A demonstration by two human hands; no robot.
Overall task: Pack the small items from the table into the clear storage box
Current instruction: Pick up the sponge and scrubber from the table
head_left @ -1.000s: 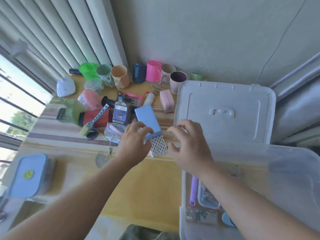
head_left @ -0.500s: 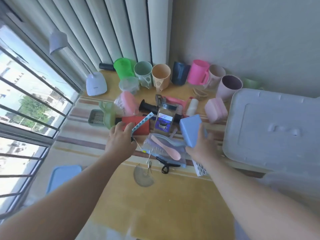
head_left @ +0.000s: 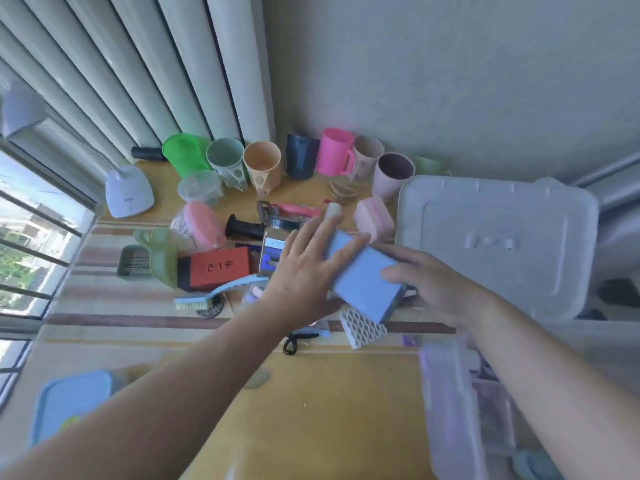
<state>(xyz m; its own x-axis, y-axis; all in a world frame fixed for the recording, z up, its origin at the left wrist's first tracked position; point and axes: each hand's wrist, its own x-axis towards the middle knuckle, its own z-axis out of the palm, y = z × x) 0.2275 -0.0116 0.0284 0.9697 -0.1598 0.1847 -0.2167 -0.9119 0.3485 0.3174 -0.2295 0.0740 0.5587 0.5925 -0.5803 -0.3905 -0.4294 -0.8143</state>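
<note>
Roughly eight cups [head_left: 262, 165], one blue box [head_left: 363, 282]

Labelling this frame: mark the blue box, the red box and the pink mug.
blue box [head_left: 360, 278], head view, top face between the hands
red box [head_left: 221, 269], head view, red top face
pink mug [head_left: 334, 152], head view, outer wall

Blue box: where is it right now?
In the head view the blue box is centre frame, held by the right hand with the left hand flat on its left end, above the white honeycomb piece, left of the white lid.
</note>
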